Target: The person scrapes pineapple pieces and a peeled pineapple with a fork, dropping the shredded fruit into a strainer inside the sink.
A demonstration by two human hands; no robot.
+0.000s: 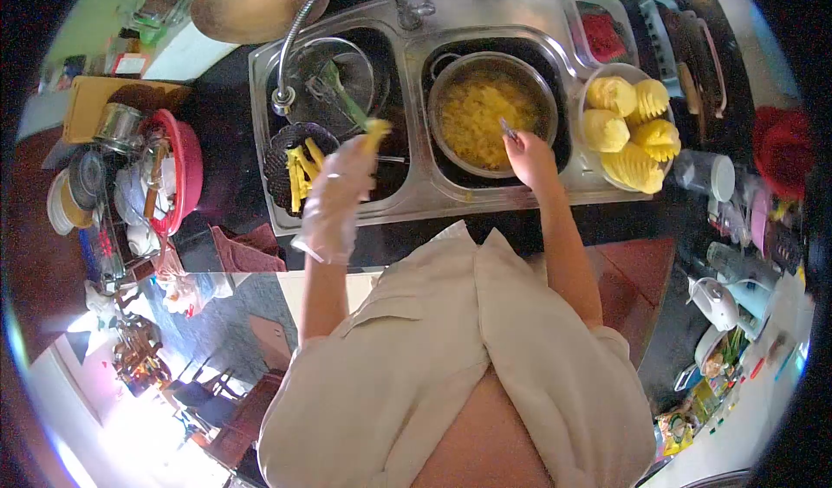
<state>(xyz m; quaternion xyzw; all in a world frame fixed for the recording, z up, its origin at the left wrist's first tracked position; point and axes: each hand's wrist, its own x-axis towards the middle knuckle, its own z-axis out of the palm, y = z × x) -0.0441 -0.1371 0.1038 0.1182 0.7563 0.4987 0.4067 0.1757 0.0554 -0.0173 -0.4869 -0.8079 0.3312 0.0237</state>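
Observation:
My left hand (340,180), in a clear plastic glove, is closed around a piece of pineapple (378,131) above the left sink basin. Below it, a dark basket (282,146) holds several long yellow pineapple strips (296,182). My bare right hand (530,160) grips a slim metal utensil (506,127) over the pot; its lower end is hidden, so its kind is unclear. Chopped yellow pineapple (487,111) fills much of the metal pot (436,133), which stands in the right basin. A bowl (587,98) of several peeled pineapples (633,169) sits right of the pot.
The tap's flexible spout (290,55) arches over the left basin, where a round transparent vessel (368,63) and a green-handled tool (347,102) lie. A plastic container (626,20) with red contents stands at the back right. A pink tub (189,163) is at the left.

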